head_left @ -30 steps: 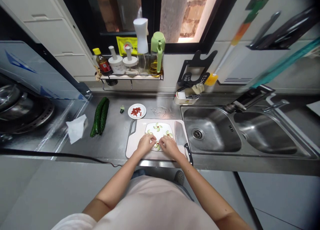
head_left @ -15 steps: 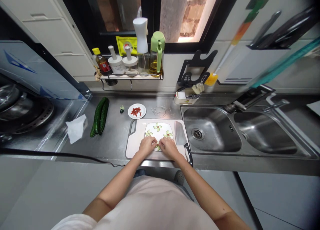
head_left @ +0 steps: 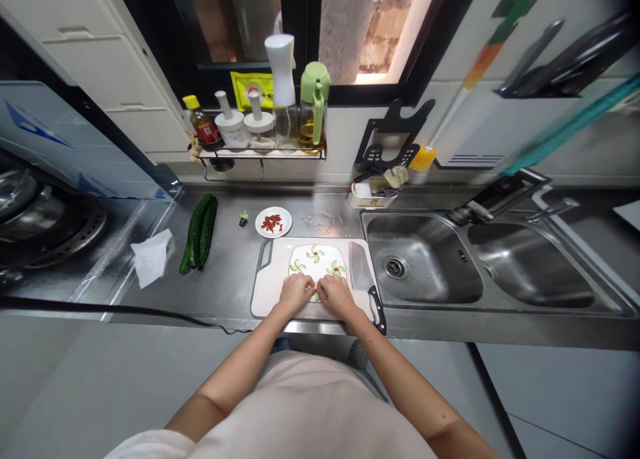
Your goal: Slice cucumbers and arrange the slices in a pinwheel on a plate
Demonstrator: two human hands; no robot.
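Observation:
My left hand (head_left: 297, 291) and my right hand (head_left: 336, 294) are nearly touching over the near edge of a white plate (head_left: 300, 254). The fingers of both are curled into a pinch at a cucumber-slice flower (head_left: 315, 298), which they partly cover. Whatever sits between the fingertips is too small to make out. Other pinwheel flowers of thin cucumber slices (head_left: 315, 253) with red centres lie farther back on the plate. Under it is a pale cutting board (head_left: 270, 292). A knife (head_left: 376, 306) with a black handle rests along the board's right side.
Behind the board stands a small white dish (head_left: 260, 227) of red bits (head_left: 273, 223). Two cucumbers (head_left: 199, 234) and a crumpled tissue (head_left: 151, 257) lie to the left, a cucumber end (head_left: 243, 218) nearer. A double sink (head_left: 425, 266) is on the right.
My left fingertips have shifted very slightly at the near flower. Otherwise the hands, plate and board stay in place.

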